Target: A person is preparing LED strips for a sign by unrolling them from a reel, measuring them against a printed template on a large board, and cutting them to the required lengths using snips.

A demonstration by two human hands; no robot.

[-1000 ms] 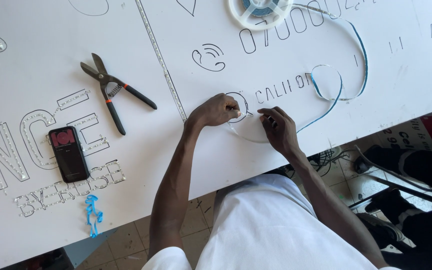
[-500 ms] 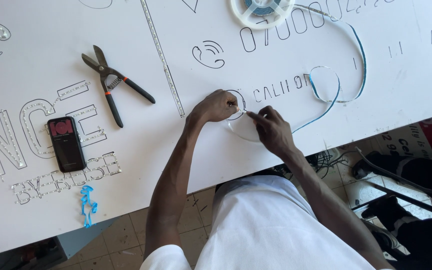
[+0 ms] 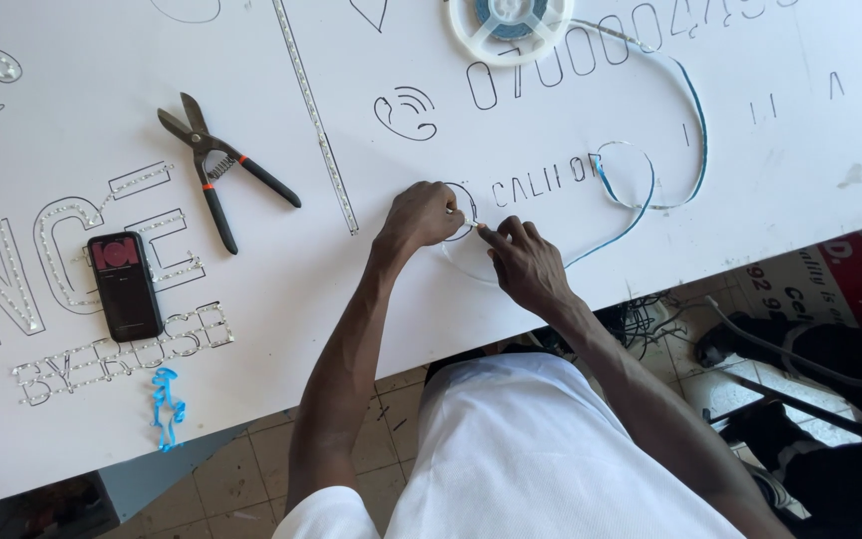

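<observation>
A large white sign board (image 3: 551, 269) with cut-out letters, digits and symbols lies flat before me. My left hand (image 3: 419, 216) presses its curled fingers on a round cut-out groove in the board. My right hand (image 3: 523, 262) pinches a thin white and blue flexible strip (image 3: 641, 210) just right of the left hand, at the groove. The strip loops away over the board up to a white reel (image 3: 507, 20) at the top edge.
Black tin snips with red-marked handles (image 3: 223, 170) lie to the left. A dark phone (image 3: 124, 284) rests on cut-out letters. A small blue scrap (image 3: 166, 407) sits near the board's near edge. Cables and a red printed banner (image 3: 850, 269) lie on the tiled floor at right.
Both hands stay at the round groove, the right hand's fingers have shifted slightly along the strip. The camera view has drifted a little.
</observation>
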